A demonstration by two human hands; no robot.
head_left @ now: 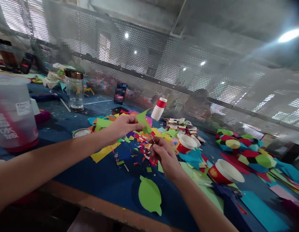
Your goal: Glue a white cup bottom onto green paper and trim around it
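My left hand pinches a piece of green paper above the middle of the table. Close below it, my right hand is closed around a pair of small scissors, whose metal blades meet the lower edge of the paper; the handles are mostly hidden by my fingers. A green leaf-shaped paper cutout lies flat near the table's front edge. Colourful paper scraps are strewn on the blue table beneath both hands.
Red-and-white paper cups stand to the right, with a stack of cups behind. A glass jar and a large plastic cup are at left. Folded paper shapes lie far right. A perforated metal screen borders the back.
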